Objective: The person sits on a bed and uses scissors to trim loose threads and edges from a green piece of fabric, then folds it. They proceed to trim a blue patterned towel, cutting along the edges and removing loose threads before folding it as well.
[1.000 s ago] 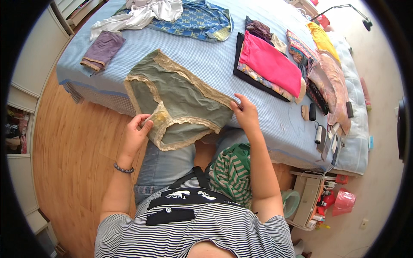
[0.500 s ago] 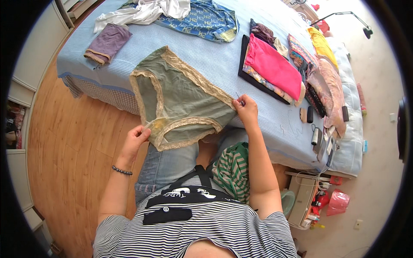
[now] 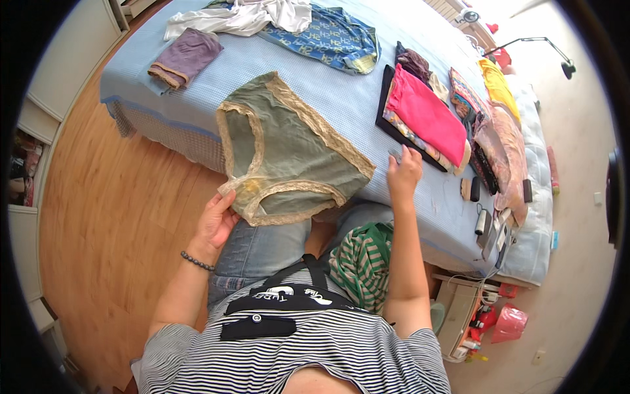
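Observation:
Green underpants (image 3: pixel 295 154) with beige lace trim lie spread over the bed edge and my lap. My left hand (image 3: pixel 218 220) pinches them by the lace at the lower left, near a yellowish patch. Off their right corner, my right hand (image 3: pixel 403 174) is raised above the bed, fingers closed together. Something small and thin shows at its fingertips, too small to name. A green-and-white striped cloth (image 3: pixel 361 266) rests in my lap beside my right forearm.
On the blue bed (image 3: pixel 308 92) lie a folded purple garment (image 3: pixel 187 58), a blue patterned garment (image 3: pixel 328 39), a white cloth (image 3: pixel 243 20) and a pile topped with pink cloth (image 3: pixel 426 111). Small items (image 3: pixel 485 223) and more clothes (image 3: pixel 502 144) sit at the right. A bedside cabinet (image 3: pixel 456 305) stands lower right.
My right hand has left the right corner of the underpants and moved right over the bed. My left hand still holds the lace. The whole view has shifted slightly.

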Demonstrator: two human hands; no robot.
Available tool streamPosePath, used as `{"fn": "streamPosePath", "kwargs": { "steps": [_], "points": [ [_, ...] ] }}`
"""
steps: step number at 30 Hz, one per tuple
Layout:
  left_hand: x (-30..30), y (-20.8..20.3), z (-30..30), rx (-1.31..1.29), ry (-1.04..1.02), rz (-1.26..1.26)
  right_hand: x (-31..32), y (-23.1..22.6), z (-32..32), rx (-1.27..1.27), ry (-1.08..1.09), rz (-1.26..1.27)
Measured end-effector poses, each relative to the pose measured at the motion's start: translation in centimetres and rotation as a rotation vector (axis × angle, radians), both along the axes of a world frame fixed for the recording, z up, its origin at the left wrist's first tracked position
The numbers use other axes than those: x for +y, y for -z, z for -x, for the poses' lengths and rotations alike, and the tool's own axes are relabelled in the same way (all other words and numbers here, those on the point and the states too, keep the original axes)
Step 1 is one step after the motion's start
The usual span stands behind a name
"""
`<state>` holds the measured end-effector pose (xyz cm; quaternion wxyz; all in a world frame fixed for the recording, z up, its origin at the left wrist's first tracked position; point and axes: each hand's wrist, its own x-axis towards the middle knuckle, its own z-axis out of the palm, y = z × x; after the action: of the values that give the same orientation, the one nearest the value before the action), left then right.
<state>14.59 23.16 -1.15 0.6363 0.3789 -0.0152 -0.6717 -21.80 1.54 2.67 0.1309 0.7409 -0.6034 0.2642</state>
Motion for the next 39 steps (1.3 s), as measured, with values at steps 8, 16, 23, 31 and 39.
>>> {"fn": "streamPosePath", "kwargs": {
  "steps": [8, 16, 23, 31, 39],
  "points": [
    [-1.5, -1.2, 1.5, -0.266, -0.08, 0.066, 11.5, -2.7, -22.3, -0.126, -0.734, -0.225],
    [-5.9, 1.2, 4.0, -0.19, -0.197, 0.026, 11.2, -0.6, -23.9, -0.294, -0.814, -0.115],
    [-8.1, 1.6, 3.8, -0.006, -0.115, 0.125, 10.4, 0.8, -24.2, -0.252, -0.723, -0.012],
    [-8.0, -1.2, 5.0, -0.081, -0.145, -0.125, 11.4, 0.6, -24.1, -0.175, -0.742, -0.017],
    [-7.7, 1.7, 3.4, -0.001, -0.039, 0.159, 12.0, 1.3, -23.8, -0.159, -0.703, -0.072]
  ]
}}
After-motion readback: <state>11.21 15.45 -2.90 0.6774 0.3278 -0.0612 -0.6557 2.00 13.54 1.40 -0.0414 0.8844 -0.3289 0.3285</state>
